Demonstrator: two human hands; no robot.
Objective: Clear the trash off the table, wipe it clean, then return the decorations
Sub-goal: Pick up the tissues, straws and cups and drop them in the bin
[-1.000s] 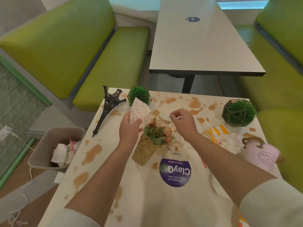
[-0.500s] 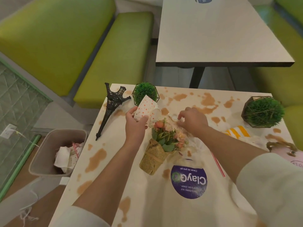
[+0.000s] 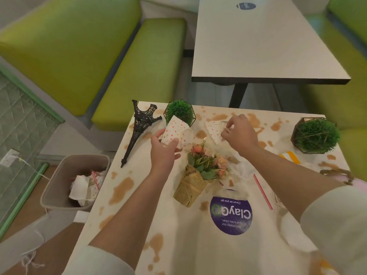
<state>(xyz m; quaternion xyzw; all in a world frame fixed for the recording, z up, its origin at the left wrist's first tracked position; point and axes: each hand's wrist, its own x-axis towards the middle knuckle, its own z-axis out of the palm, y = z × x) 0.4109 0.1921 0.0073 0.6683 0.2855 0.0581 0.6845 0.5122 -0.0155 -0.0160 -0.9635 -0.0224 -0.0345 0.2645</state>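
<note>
My left hand (image 3: pixel 164 153) grips a crumpled white paper cup with orange dots (image 3: pixel 176 132). My right hand (image 3: pixel 239 133) pinches a second dotted paper cup (image 3: pixel 214 129), which lies flat under its fingertips. The grey plastic trash bin (image 3: pixel 59 187) stands on the floor well to the left of both hands; the left hand is nearer.

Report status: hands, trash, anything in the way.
Left hand grips a crumpled dotted cup. Right hand pinches a second dotted cup on the stained table. Bouquet lies between the arms; bin left of the table.
</note>
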